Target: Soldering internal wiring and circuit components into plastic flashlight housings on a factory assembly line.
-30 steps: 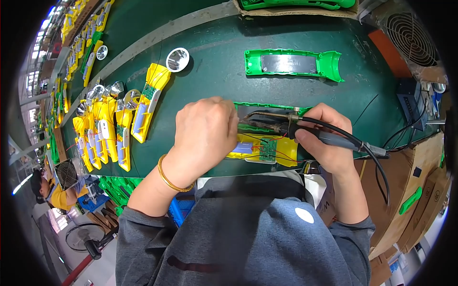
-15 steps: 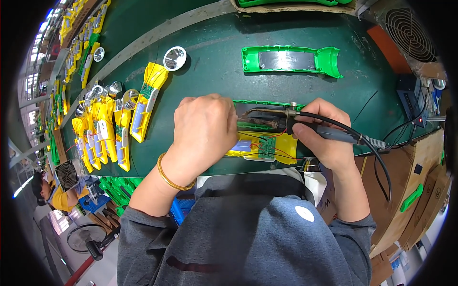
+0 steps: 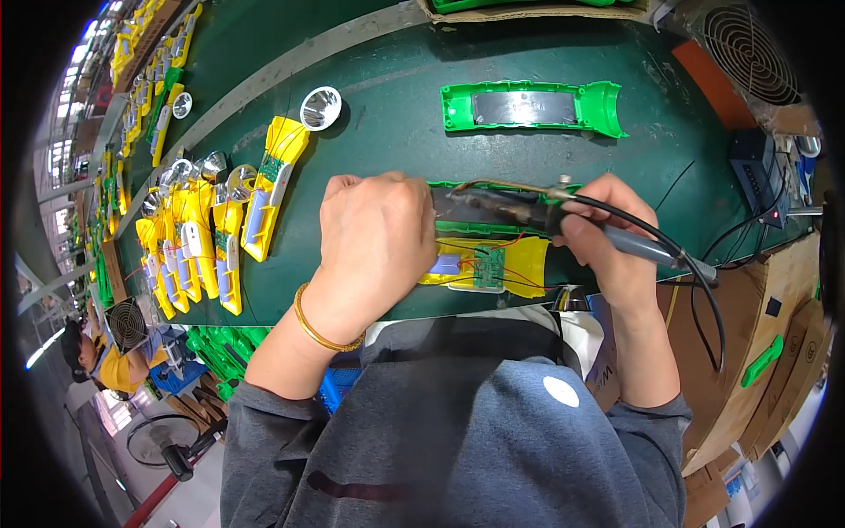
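My right hand (image 3: 616, 273) is wrapped around the grey handle of a soldering iron (image 3: 638, 243), thumb on the near side, with a black cord (image 3: 706, 308) looping down past my wrist. A thin metal tube (image 3: 506, 184) runs along the iron above its barrel. The working end points left over the dark panel (image 3: 458, 211) inside a green shell (image 3: 493, 230); it is blurred, so I can't tell whether it touches anything.

My left hand (image 3: 374, 229) sits over the left end of that shell, back up and fingers curled under. The fingertips are hidden, so I can't tell whether they pinch something. A gold bracelet (image 3: 312, 326) circles that wrist.

Just on my side of the green shell lies a yellow shell (image 3: 530, 266), its left end behind my left hand, carrying a purplish battery (image 3: 449, 263) and a green circuit board (image 3: 489, 267) with red and black wires.

Farther out on the green table (image 3: 387, 114) rests another green shell (image 3: 601, 110) with a dark panel. To my left stands a cluster of yellow lamp halves (image 3: 204, 260), and next to it one more yellow half (image 3: 286, 139) with a shiny reflector (image 3: 320, 107) at its upper end
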Demonstrator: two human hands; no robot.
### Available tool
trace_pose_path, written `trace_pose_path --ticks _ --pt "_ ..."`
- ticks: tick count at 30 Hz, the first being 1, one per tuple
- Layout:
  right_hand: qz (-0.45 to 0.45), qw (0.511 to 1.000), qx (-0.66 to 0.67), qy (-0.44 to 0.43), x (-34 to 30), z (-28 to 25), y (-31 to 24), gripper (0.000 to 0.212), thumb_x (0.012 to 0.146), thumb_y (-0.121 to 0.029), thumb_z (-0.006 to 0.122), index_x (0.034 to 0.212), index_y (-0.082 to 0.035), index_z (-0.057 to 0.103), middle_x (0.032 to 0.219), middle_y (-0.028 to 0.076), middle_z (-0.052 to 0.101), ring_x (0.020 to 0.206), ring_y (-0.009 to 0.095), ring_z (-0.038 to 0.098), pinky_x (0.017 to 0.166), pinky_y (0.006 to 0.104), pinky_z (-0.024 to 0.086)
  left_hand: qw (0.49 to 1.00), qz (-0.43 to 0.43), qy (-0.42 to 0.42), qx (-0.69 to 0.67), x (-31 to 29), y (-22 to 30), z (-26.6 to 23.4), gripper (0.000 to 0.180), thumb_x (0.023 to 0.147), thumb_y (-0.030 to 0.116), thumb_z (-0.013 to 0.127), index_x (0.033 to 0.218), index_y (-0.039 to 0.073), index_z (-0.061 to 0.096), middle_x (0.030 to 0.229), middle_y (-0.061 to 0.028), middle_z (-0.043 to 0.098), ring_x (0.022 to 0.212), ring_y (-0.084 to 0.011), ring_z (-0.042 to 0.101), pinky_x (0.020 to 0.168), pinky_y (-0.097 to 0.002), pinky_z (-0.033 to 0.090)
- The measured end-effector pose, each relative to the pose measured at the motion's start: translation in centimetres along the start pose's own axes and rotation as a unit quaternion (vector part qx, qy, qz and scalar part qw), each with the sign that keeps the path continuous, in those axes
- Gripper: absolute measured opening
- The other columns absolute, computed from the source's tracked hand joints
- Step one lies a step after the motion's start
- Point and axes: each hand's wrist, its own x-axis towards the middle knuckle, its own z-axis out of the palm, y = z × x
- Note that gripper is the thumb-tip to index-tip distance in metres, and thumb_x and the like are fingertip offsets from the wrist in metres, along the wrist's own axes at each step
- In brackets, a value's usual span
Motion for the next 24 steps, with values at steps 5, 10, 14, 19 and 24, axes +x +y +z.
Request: trace_pose_path --ticks 5,10,14,19,24 --pt "-0.100 0.954 0.267 0.090 -1.4 -1.6 1.0 0.017 0.084 -0.014 0.058 0.092 -0.001 0.051 0.073 0.007 0.058 0.065 0.011 0.054 0.057 0.0227 0.042 0.999 0.009 0.005 0.041 0.0 0.8 -0.3 0.002 0.066 0.007 0.062 0.068 0.005 0.062 0.062 -0.0096 0.058 0.063 -0.0299 0.058 0.064 -0.0385 0.042" --pt "-0.078 0.943 0.297 0.129 -2.1 -1.4 1.7 0.022 0.088 -0.025 0.053 0.093 -0.004 0.047 0.078 0.006 0.055 0.068 0.013 0.049 0.063 0.0263 0.038 0.992 0.007 0.027 0.122 0.0 2.1 -0.9 0.003 0.065 0.005 0.061 0.067 0.002 0.062 0.065 -0.0129 0.057 0.057 -0.0309 0.057 0.056 -0.0374 0.041" --pt "-0.090 0.948 0.277 0.128 -2.9 -1.8 1.8 0.021 0.088 -0.024 0.054 0.093 -0.004 0.047 0.080 0.006 0.055 0.070 0.012 0.049 0.064 0.0250 0.038 0.984 -0.069 0.116 -0.117 -1.8 -0.3 -2.7 0.010 0.076 0.008 0.066 0.086 0.005 0.065 0.066 -0.0088 0.054 0.057 -0.0232 0.055 0.053 -0.0329 0.042" --pt "-0.082 0.931 0.327 0.143 -2.2 -0.8 2.4 0.020 0.086 -0.018 0.057 0.094 0.000 0.051 0.082 0.008 0.058 0.073 0.014 0.056 0.068 0.0251 0.044 0.950 0.027 0.230 -0.209 -3.7 0.0 -2.0 0.012 0.074 0.005 0.069 0.086 0.004 0.066 0.081 -0.0081 0.062 0.073 -0.0201 0.058 0.063 -0.0324 0.044" --pt "-0.084 0.924 0.350 0.128 -1.3 0.6 2.3 0.018 0.087 -0.015 0.055 0.095 0.000 0.052 0.085 0.008 0.058 0.077 0.014 0.057 0.074 0.0265 0.045 0.979 0.086 0.127 -0.137 -2.1 5.4 1.1 0.020 0.065 0.010 0.074 0.084 0.007 0.068 0.086 -0.0029 0.063 0.080 -0.0217 0.058 0.073 -0.0341 0.040"
